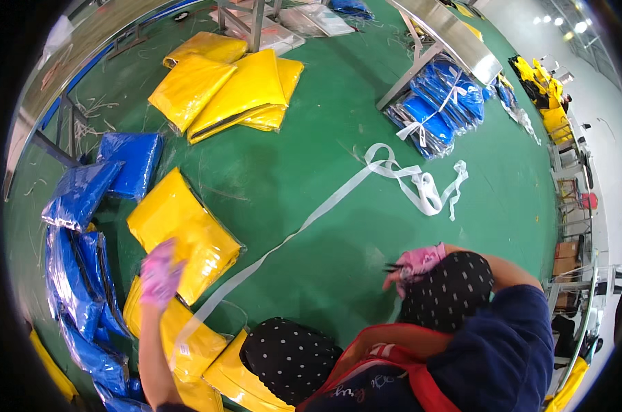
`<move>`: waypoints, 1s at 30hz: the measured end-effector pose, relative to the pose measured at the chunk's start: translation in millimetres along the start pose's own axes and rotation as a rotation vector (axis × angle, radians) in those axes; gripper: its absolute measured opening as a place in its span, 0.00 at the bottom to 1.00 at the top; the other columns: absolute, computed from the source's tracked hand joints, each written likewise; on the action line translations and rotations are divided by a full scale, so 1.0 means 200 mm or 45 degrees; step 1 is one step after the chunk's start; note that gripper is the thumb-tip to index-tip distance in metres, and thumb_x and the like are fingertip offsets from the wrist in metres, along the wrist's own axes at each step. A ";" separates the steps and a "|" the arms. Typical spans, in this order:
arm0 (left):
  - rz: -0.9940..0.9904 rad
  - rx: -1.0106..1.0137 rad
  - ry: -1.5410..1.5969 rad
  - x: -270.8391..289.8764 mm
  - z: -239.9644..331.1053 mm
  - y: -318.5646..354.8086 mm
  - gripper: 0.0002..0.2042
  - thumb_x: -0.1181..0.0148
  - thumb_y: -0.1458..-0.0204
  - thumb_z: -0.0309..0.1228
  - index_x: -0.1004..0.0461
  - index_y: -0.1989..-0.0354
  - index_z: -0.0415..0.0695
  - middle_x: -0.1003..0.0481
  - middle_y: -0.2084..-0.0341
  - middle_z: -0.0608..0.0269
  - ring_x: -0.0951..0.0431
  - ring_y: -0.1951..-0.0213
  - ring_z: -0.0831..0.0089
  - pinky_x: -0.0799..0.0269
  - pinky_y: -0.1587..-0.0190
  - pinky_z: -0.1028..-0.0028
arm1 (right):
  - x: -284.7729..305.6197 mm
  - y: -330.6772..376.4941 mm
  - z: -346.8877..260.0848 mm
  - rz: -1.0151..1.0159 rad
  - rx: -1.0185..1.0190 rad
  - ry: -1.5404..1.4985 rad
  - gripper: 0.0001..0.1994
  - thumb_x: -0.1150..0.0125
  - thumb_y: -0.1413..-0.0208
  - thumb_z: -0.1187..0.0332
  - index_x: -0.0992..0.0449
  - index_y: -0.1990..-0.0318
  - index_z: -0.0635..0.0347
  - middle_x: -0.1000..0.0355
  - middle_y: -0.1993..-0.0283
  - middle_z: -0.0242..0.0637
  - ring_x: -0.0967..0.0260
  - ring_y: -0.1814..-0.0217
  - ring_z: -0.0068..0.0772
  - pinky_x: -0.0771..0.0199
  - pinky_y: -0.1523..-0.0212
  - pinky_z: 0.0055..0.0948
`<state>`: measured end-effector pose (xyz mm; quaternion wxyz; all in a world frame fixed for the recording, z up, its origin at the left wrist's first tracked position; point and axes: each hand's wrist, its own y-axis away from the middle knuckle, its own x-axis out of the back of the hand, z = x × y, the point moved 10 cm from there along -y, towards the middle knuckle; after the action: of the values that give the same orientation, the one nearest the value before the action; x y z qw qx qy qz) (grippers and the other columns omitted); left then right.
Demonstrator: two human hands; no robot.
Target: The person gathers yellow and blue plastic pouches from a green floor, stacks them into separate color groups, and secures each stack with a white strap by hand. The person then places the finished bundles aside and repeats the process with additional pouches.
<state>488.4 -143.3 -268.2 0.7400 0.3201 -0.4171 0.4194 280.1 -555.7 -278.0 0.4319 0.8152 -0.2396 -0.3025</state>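
My left hand [161, 276], in a pink glove and blurred, is over the near left edge of a yellow folded package [187, 230] in clear wrapping. Its fingers look spread, with nothing visible in them; whether it touches the package I cannot tell. My right hand [420, 264], also pink-gloved, is curled beside my knee around a small dark pointed tool [394, 268], partly hidden, perhaps snips. A long white strip [304, 225] runs from the yellow packages [187, 336] by my left forearm across the green floor, ending in loose loops at the right.
Blue wrapped packages [84, 281] lean in a row at the left. Several yellow packages [239, 93] lie farther off. A blue bundle tied with white strips [434, 113] lies by a metal table [455, 34]. Another table [64, 48] stands at the far left.
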 end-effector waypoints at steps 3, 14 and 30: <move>-0.273 -0.484 0.056 -0.38 0.43 -0.36 0.24 0.41 0.53 0.40 0.31 0.51 0.38 0.29 0.52 0.51 0.30 0.49 0.57 0.36 0.44 0.67 | -0.15 0.06 -0.45 -0.090 0.185 0.310 0.18 0.55 0.38 0.57 0.29 0.52 0.60 0.25 0.68 0.27 0.31 0.66 0.20 0.33 0.67 0.21; 0.379 0.029 -0.168 -0.25 -0.27 -0.47 0.14 0.44 0.56 0.38 0.28 0.66 0.41 0.28 0.66 0.51 0.28 0.60 0.56 0.32 0.57 0.63 | 1.18 -0.82 -0.74 1.229 0.518 1.161 0.15 0.48 0.47 0.56 0.28 0.60 0.56 0.27 0.67 0.48 0.29 0.63 0.50 0.30 0.63 0.42; 2.330 1.541 0.277 0.04 -2.13 0.83 0.23 0.42 0.50 0.42 0.33 0.48 0.44 0.35 0.47 0.50 0.34 0.47 0.56 0.38 0.44 0.68 | 1.18 -0.64 -0.61 1.312 0.192 1.266 0.10 0.47 0.46 0.66 0.25 0.64 0.63 0.27 0.70 0.43 0.29 0.67 0.36 0.30 0.65 0.34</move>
<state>493.0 284.3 -431.4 -0.0965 0.1611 -0.1547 0.9700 547.8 -576.2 -399.3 0.5203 0.6674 -0.3891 0.3639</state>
